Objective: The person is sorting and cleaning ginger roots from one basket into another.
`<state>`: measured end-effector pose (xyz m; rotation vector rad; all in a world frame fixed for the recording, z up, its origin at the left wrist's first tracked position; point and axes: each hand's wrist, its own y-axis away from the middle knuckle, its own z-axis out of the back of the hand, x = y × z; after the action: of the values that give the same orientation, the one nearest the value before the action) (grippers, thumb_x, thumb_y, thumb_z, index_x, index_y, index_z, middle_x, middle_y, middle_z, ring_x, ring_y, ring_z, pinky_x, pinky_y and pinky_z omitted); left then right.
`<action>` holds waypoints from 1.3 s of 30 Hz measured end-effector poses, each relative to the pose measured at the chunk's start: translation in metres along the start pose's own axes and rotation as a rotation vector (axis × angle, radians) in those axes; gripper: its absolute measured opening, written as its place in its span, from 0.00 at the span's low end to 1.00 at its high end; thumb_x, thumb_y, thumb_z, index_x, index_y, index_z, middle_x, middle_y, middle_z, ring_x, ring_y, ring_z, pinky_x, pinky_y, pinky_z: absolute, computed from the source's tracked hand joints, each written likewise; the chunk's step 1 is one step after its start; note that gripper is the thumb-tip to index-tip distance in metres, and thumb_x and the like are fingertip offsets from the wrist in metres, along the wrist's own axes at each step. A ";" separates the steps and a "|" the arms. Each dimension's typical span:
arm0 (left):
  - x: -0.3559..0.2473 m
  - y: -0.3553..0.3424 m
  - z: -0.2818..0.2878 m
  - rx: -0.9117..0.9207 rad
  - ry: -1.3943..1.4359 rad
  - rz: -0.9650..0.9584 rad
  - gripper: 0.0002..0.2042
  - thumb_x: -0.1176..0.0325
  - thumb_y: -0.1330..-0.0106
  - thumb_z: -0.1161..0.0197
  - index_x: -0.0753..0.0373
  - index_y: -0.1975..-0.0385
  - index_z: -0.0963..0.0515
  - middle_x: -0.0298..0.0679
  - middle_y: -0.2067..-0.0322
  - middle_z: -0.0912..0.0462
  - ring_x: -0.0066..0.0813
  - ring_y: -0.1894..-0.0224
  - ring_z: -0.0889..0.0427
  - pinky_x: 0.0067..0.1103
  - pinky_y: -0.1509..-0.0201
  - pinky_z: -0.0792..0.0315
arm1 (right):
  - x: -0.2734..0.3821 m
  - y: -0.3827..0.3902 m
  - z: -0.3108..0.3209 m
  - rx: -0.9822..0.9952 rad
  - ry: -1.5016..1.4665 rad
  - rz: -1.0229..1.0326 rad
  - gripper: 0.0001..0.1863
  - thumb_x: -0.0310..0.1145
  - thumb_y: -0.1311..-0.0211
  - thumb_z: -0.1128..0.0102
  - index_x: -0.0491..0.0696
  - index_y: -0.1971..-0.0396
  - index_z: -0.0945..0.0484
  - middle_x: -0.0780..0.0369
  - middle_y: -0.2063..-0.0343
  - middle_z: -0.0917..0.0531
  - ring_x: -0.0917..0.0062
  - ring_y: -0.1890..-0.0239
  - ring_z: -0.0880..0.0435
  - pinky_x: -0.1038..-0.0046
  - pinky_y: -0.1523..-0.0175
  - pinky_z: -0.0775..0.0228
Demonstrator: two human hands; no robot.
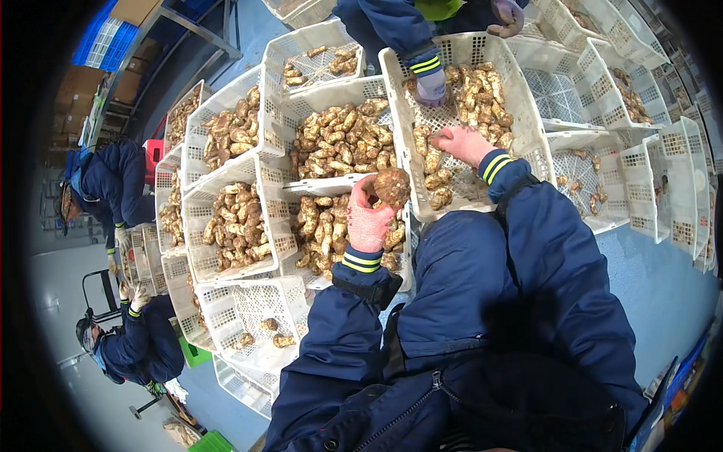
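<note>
My left hand (369,218), in a pink glove, is closed around a large brown-capped mushroom (392,187), held up over the inner edge of a white crate. My right hand (463,145), gloved in pink too, reaches into the long white crate (520,83) in front of me. Its fingers are drawn together on a mushroom (432,160) in the row along the left side; the palm side is hidden. A larger heap of mushrooms (482,94) lies on that crate's right side. Below my left hand, another crate holds more mushrooms (320,226).
Opposite, a co-worker's gloved hand (431,88) reaches into the same long crate. Crates of mushrooms (343,139) crowd the left, with a sparsely filled crate (252,316) nearer me. More crates (587,181) stand at right. Two other people (139,339) work at far left.
</note>
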<state>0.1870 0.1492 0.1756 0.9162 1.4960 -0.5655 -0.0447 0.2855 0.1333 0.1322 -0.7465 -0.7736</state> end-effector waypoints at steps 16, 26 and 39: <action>0.055 0.013 0.052 0.225 0.651 0.505 0.22 0.56 0.31 0.47 0.68 0.47 0.31 0.44 0.54 0.22 0.33 0.56 0.20 0.29 0.53 0.23 | -0.041 -0.016 -0.075 0.487 0.297 -0.113 0.31 0.41 0.40 0.56 0.53 0.35 0.42 0.49 0.44 0.27 0.58 0.46 0.25 0.62 0.42 0.35; 0.183 0.052 0.155 -0.237 0.277 0.646 0.14 0.63 0.34 0.45 0.57 0.50 0.30 0.34 0.58 0.23 0.28 0.56 0.23 0.27 0.59 0.29 | -0.058 -0.024 -0.081 0.380 0.228 -0.186 0.28 0.35 0.44 0.54 0.42 0.42 0.35 0.45 0.54 0.21 0.55 0.51 0.21 0.60 0.48 0.30; 0.089 -0.005 0.043 0.102 0.430 0.540 0.23 0.58 0.32 0.43 0.67 0.44 0.33 0.46 0.48 0.25 0.38 0.47 0.24 0.31 0.43 0.30 | -0.050 -0.030 -0.093 0.406 0.387 -0.143 0.22 0.43 0.55 0.41 0.44 0.63 0.18 0.51 0.61 0.17 0.61 0.55 0.18 0.63 0.51 0.26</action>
<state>0.2121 0.1316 0.0818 1.5264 1.5096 -0.0454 -0.0255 0.2833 0.0253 0.6885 -0.5183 -0.6949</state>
